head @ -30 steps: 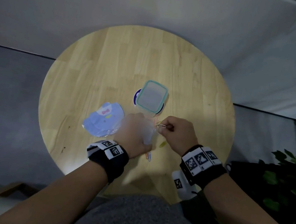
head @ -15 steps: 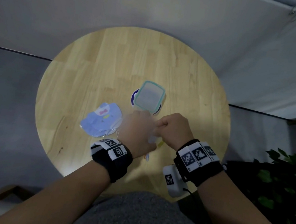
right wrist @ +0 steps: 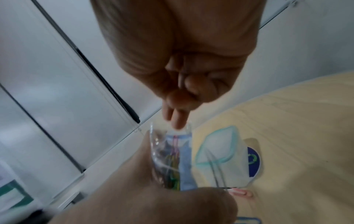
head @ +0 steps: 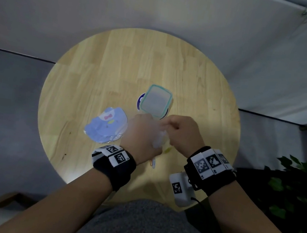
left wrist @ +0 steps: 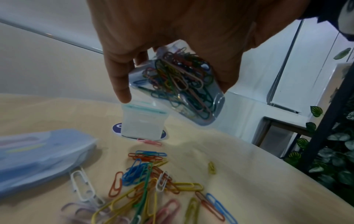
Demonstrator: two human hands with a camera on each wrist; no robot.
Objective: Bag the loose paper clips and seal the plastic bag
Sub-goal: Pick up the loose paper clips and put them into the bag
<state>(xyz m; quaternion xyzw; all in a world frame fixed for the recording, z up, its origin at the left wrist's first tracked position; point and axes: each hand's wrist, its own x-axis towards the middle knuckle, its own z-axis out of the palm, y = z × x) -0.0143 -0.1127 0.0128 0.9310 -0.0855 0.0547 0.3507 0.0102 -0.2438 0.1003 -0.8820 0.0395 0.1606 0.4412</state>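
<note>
My left hand point(head: 142, 134) grips a small clear plastic bag point(left wrist: 182, 84) holding several coloured paper clips, lifted above the table with its mouth up. The bag point(head: 158, 140) shows between both hands. My right hand point(right wrist: 176, 119) is curled, its fingertips pinched together at the mouth of the bag point(right wrist: 170, 159); a thin pale streak between thumb and fingers looks like a paper clip. Several loose paper clips point(left wrist: 145, 178) lie on the wood under the left hand. Two more clips point(head: 153, 162) peek out by the left wrist.
A lidded translucent container point(head: 155, 101) with a teal rim stands on a round blue sticker just beyond the hands. A flat blue pouch point(head: 106, 127) lies to the left. The round wooden table point(head: 136, 65) drops off at its edge; a plant point(head: 294, 193) stands right.
My right hand, which pinched a clip to the right of the bag, has moved left to the bag's mouth. The left hand has raised the bag slightly.
</note>
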